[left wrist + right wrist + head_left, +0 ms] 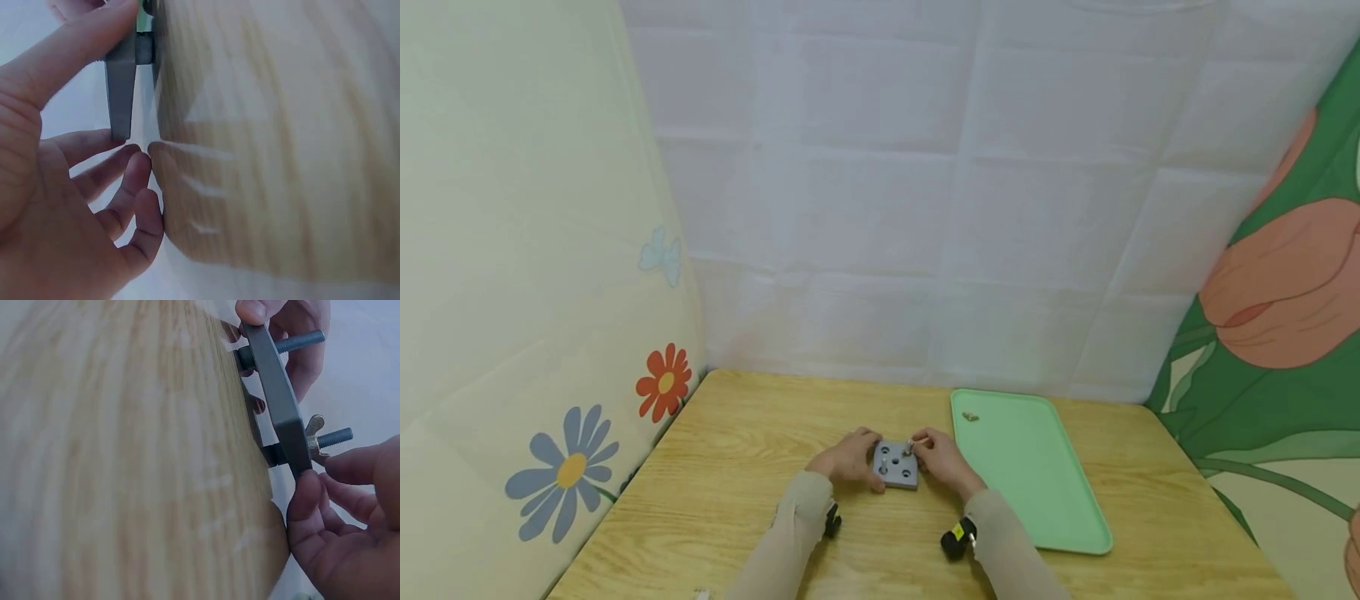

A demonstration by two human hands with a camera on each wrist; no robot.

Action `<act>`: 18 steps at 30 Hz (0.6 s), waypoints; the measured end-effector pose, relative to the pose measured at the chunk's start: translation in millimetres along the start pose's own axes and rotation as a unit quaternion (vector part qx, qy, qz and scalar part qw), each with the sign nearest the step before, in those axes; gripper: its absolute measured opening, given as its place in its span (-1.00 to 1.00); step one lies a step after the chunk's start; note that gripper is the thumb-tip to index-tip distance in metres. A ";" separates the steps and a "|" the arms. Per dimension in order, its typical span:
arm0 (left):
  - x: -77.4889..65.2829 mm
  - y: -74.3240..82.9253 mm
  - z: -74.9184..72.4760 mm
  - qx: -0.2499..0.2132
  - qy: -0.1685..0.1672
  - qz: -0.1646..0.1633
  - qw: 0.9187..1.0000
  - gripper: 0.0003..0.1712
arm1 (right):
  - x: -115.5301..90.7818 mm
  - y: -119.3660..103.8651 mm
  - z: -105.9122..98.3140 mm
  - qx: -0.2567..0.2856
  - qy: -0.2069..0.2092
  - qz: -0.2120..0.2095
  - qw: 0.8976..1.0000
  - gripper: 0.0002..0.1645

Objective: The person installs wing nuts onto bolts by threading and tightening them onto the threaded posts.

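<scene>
A grey metal plate with several holes is held just over the table, bolt heads showing on its underside. My left hand grips its left side, thumb on one edge and a fingertip on another, as the left wrist view shows. Two threaded bolts stand up through it; one bolt is bare, and the other bolt carries a brass wing nut. At that wing nut my right hand has its fingers curled, one fingertip at a wing and another digit against the plate's edge.
To the right lies a green tray with a small brass wing-nut-like piece near its far left corner. A small pale object shows at the near edge of the wooden table. White cloth hangs behind.
</scene>
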State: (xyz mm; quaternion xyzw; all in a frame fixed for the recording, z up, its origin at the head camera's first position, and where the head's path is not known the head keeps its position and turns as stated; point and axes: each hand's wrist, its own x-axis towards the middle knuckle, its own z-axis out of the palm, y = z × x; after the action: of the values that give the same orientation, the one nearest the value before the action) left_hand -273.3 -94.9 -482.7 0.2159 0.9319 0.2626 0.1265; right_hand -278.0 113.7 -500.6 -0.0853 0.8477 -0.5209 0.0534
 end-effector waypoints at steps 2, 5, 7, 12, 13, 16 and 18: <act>-0.1 1.0 -0.8 0.002 0.001 0.010 1.000 0.03 | -1.2 -0.8 -2.2 0.003 -0.002 0.006 1.000 -0.76; -0.2 1.5 -1.6 0.006 0.000 0.018 1.000 0.02 | -3.1 -2.2 -6.8 -0.001 -0.005 0.018 1.000 -0.71; -0.7 1.1 -1.6 0.005 -0.001 0.018 1.000 0.02 | -3.9 -2.6 -10.5 -0.011 -0.004 0.018 1.000 -0.69; -2.5 0.7 -2.2 -0.001 -0.004 0.006 1.000 0.01 | -4.2 -4.4 -19.0 -0.024 0.005 0.001 1.000 -0.68; -2.8 0.8 -2.2 -0.003 -0.004 0.005 1.000 0.00 | -4.3 -4.9 -20.8 -0.023 0.007 -0.002 1.000 -0.68; -3.4 1.6 -0.8 0.002 -0.001 -0.003 1.000 -0.01 | -4.5 -7.4 -27.9 -0.016 0.012 0.000 1.000 -0.68; -4.5 3.0 0.8 0.006 0.005 -0.009 1.000 -0.01 | -4.4 -7.3 -33.7 -0.010 0.014 0.004 1.000 -0.69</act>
State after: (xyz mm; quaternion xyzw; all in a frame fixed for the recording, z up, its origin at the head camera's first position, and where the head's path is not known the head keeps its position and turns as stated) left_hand -268.0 -94.3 -481.2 0.2065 0.9360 0.2571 0.1232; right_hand -279.0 140.8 -478.9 -0.0748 0.8536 -0.5138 0.0429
